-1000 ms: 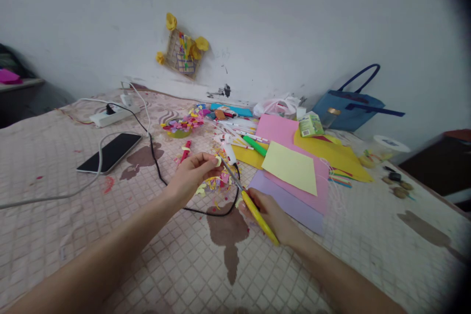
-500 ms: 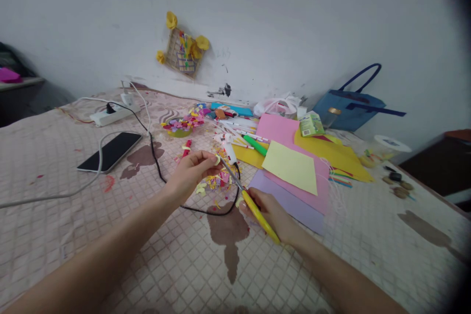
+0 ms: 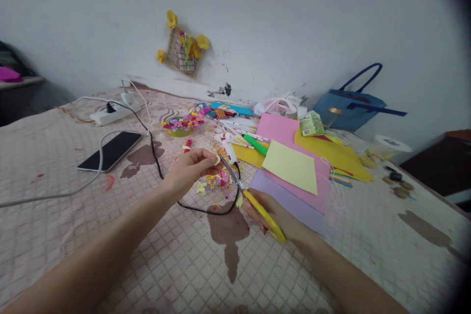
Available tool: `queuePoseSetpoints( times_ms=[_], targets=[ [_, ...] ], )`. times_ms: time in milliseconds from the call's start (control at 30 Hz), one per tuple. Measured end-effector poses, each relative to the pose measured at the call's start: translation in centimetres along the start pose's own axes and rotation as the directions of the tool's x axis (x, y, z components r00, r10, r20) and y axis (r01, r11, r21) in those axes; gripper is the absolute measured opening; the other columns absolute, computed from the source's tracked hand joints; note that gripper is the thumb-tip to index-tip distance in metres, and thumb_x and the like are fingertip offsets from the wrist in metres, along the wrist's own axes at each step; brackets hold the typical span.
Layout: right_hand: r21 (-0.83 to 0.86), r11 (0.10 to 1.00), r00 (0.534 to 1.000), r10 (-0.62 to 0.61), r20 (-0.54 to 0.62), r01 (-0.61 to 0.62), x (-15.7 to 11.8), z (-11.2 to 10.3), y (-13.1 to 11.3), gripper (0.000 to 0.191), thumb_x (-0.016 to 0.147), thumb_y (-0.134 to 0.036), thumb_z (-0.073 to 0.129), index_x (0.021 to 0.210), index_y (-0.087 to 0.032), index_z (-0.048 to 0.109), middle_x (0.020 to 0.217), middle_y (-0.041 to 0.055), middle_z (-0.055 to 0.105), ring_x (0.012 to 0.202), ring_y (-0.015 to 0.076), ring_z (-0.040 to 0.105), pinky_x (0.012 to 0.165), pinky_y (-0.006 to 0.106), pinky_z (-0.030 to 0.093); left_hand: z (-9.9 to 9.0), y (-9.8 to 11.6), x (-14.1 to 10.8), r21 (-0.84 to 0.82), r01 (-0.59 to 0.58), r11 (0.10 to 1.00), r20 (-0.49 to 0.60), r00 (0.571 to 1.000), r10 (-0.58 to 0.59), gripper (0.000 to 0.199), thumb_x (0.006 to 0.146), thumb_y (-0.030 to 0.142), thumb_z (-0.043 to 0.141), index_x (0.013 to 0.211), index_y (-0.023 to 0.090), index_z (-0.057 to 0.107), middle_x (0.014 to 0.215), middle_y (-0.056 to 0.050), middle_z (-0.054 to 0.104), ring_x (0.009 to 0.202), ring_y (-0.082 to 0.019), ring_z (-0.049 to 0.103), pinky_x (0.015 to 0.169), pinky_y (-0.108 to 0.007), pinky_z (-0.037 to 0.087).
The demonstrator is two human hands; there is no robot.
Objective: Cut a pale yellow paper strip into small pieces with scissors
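My left hand (image 3: 191, 169) pinches a small pale yellow piece of paper (image 3: 217, 160) between thumb and fingertips. Yellow-handled scissors (image 3: 257, 206) are in my right hand (image 3: 270, 213), with the fingers wrapped about the handles. The blades point up and to the left, and their tips reach the paper piece. Below and behind the tips lies a scatter of paper scraps (image 3: 211, 181) in yellow, pink and red. A white glue gun (image 3: 228, 148) rests just beyond the blades, its black cord looping under my left wrist.
Sheets of pale yellow paper (image 3: 290, 167), pink paper (image 3: 279, 127) and purple paper (image 3: 294, 208) lie to the right. A bowl of paper cutouts (image 3: 180, 132) stands behind. A phone (image 3: 112, 151) and a power strip (image 3: 114, 114) are left; a blue bag (image 3: 349, 108) leans at the back right.
The scissors and my right hand have shifted slightly down and to the right, with the handles a little turned. My left hand stays nearly in place, still pinching the paper piece.
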State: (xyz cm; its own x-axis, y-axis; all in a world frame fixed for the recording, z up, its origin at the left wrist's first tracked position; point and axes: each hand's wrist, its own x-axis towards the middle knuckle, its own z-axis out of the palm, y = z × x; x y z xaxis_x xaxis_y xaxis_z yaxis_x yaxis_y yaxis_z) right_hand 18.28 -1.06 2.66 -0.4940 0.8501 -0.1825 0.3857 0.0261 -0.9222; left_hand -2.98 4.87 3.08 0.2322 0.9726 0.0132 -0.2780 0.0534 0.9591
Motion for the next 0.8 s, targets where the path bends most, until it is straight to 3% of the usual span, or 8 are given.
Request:
queuePoseSetpoints(
  times_ms=[267, 800],
  targets=[
    [-0.116, 0.993, 0.995, -0.003, -0.095, -0.008, 0.0, -0.04, -0.54, 0.027, 0.075, -0.042, 0.05, 0.067, -0.019, 0.038, 0.058, -0.0054, 0.036, 0.048, 0.0064, 0.033, 0.04, 0.018, 0.029, -0.26, 0.17, 0.16, 0.028, 0.011, 1.0, 0.015, 1.0, -0.012, 0.018, 0.072, 0.027, 0.069, 0.072, 0.014, 0.056, 0.07, -0.001, 0.067, 0.066, -0.011, 0.063, 0.07, -0.024, 0.051],
    [-0.175, 0.985, 0.994, -0.015, -0.106, -0.003, 0.26, -0.22, 0.2, 0.028, 0.08, -0.043, 0.045, 0.069, -0.018, 0.042, 0.057, -0.0049, 0.037, 0.047, 0.0068, 0.034, 0.039, 0.018, 0.028, -0.35, 0.11, 0.28, 0.022, 0.028, 0.999, 0.014, 1.0, -0.028, 0.018, 0.071, 0.026, 0.069, 0.071, 0.014, 0.056, 0.07, 0.0, 0.067, 0.067, -0.01, 0.063, 0.071, -0.024, 0.051]
  ],
)
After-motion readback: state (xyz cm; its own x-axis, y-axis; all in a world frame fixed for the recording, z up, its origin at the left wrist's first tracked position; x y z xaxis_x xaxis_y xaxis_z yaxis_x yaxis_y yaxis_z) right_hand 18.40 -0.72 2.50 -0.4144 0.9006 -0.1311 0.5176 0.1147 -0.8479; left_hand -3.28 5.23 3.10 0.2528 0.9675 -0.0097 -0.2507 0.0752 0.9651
